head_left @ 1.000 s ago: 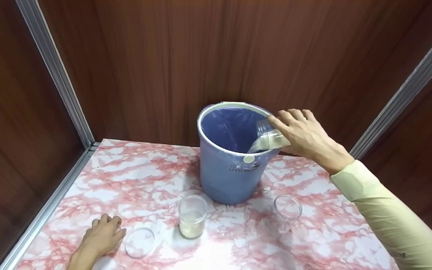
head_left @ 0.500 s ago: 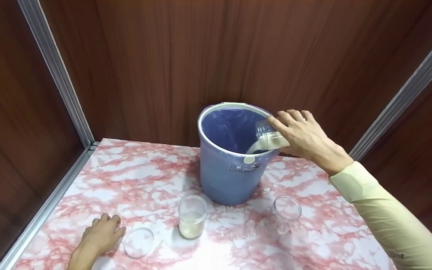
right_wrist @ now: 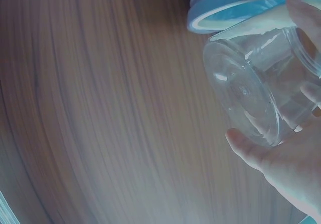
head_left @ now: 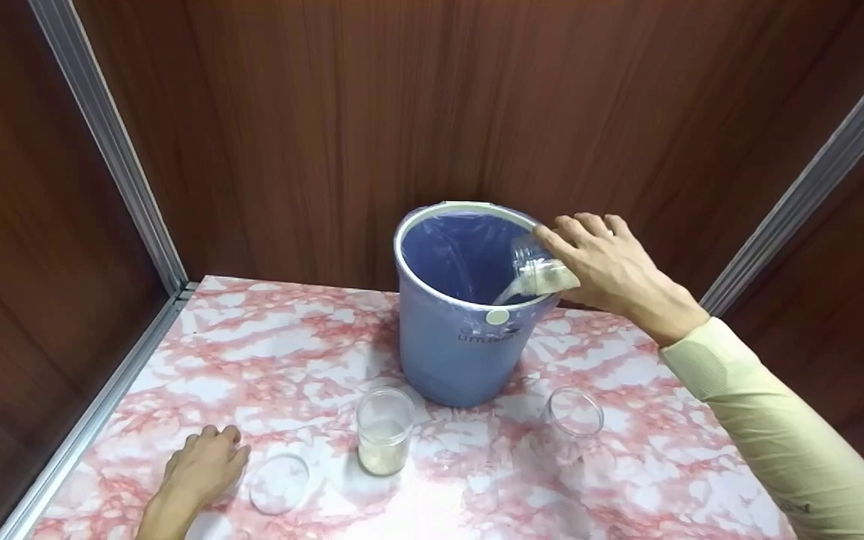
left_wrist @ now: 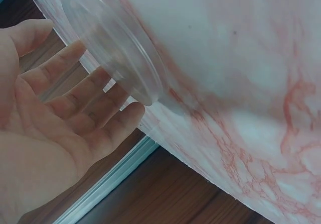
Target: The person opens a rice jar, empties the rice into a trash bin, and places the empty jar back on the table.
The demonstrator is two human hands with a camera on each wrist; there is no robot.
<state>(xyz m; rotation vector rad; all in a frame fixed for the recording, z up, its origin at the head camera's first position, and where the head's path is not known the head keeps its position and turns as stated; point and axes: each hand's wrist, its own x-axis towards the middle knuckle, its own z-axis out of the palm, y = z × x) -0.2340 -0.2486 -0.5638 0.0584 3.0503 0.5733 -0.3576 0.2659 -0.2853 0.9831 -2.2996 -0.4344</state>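
Observation:
Over the near right rim of a blue bin [head_left: 451, 360], my right hand [head_left: 612, 274] grips a clear plastic jar [head_left: 541, 277] tipped on its side. Pale grains [head_left: 508, 292] run from its mouth into the bin. In the right wrist view, the jar's round base [right_wrist: 243, 91] faces the camera, with thumb and fingers round the body. My left hand [head_left: 203, 466] lies low on the left, beside a clear round lid [head_left: 280, 484]. The left wrist view shows its fingers [left_wrist: 67, 96] loosely bent, overlapping the lid's edge, holding nothing.
An upright clear jar [head_left: 385, 435], partly filled with pale grains, stands in front of the bin. Right of it is a clear round-rimmed plastic container [head_left: 576, 414]. The pink-and-white marbled tabletop [head_left: 267, 352] is enclosed by brown wood-grain panels [head_left: 289, 135] and metal rails.
Grains keep flowing from the tilted jar into the bin. Both hands stay almost where they were.

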